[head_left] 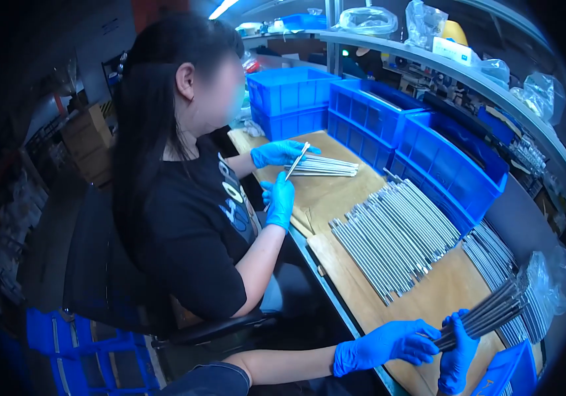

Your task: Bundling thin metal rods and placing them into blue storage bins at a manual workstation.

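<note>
My right hand (460,353), in a blue glove, is wrapped round a bundle of dark metal rods (491,313) at the lower right. The rods lie tilted, their far ends fanning up toward the right. Beside their near ends is my left hand (388,344), also gloved in blue, its fingers loosely bent and apart. Its fingertips reach the rod ends; whether they touch is hard to tell. Beyond my hands, a wide row of silvery rods (398,231) lies side by side on brown board (444,290). More rods (487,251) lie to its right.
On my left sits a co-worker (184,198) in blue gloves, holding a thin rod (297,160) above another pile (322,166). Blue bins (451,168) line the table's back below a shelf (421,56). A blue container (510,369) and clear plastic bag (547,284) are near my right hand.
</note>
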Available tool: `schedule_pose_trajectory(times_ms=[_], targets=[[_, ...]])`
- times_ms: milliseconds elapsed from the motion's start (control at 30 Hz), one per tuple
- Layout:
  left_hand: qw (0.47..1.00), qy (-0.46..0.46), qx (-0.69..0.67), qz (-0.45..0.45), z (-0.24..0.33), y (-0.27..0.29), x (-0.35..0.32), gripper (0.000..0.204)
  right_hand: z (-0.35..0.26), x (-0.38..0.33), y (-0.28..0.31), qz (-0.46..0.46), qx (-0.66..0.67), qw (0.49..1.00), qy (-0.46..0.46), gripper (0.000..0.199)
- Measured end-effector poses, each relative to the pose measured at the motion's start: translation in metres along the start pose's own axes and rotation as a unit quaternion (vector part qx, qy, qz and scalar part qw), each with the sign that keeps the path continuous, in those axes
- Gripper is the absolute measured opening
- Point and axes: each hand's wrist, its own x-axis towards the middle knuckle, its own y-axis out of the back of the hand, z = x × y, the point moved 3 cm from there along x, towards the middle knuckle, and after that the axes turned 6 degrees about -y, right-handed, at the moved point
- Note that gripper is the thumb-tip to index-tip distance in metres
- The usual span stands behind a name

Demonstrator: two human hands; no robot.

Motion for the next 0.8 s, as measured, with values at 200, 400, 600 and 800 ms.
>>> schedule_pose_trajectory(times_ms=[200,400,600,800], targets=[[0.950,-0.187,0.248,0.030,-0.005,-0.008,0.018,0.046,-0.019,-0.035,0.055,0.045,-0.021,0.995,0.088,0.026],[0.882,-0.222,0.413,-0.042,-0.008,-0.077,0.065,0.066,-0.031,-0.066,0.038,-0.028,-0.140,0.989,0.025,0.025],[0.862,-0.051,0.465,-0.198,0.002,-0.083,0.094,0.048,0.002,-0.058,0.045,-0.033,-0.115,0.991,0.060,0.024],[0.909,-0.011,0.391,-0.146,0.010,-0.079,0.086,0.037,0.002,-0.057,0.030,-0.154,-0.279,0.948,-0.017,0.024]])
